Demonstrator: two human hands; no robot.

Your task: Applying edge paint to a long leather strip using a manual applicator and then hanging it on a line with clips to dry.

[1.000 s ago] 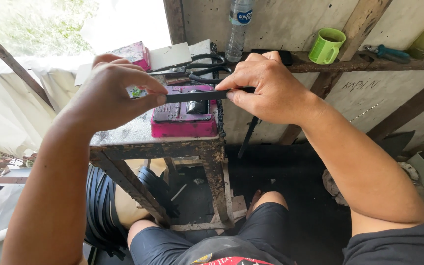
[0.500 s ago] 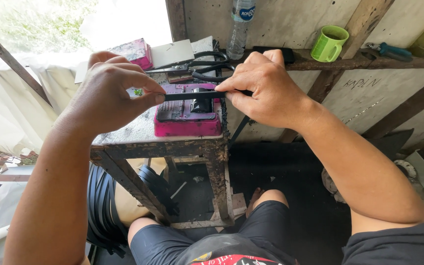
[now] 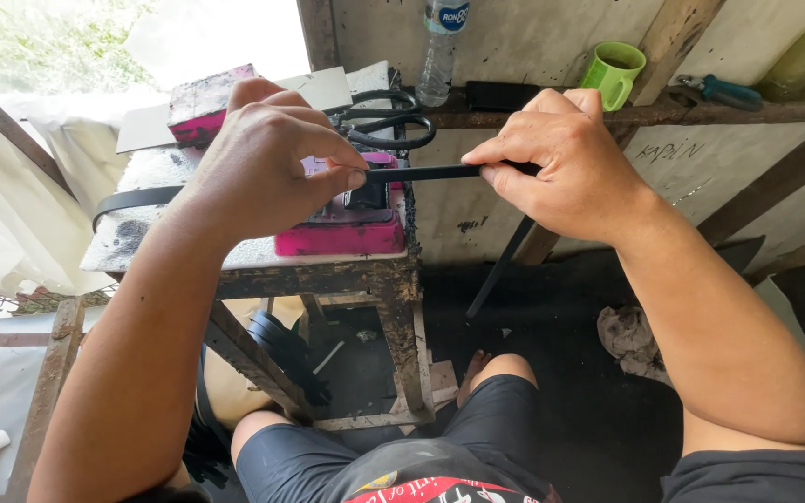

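i'm seeing the left hand (image 3: 267, 158) pinching one end of a black strap (image 3: 426, 172) over the pink block (image 3: 342, 228) on the small worn table (image 3: 319, 275); black scissors (image 3: 384, 121) lying behind; the right hand (image 3: 566, 163) is gripping the strap's other stretch, holding it level between both hands.

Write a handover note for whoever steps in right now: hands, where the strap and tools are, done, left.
Left hand: fingers pinch the black strap above the pink block.
Right hand: fingers grip the same strap further along; its tail hangs down past the small table.
Strap is held taut between both hands, over the block.
Black scissors lie behind, on the table. Green mug and bottle sit on the ledge.
Done: strap gripped and positioned.
Left: no cut visible; scissors untouched.
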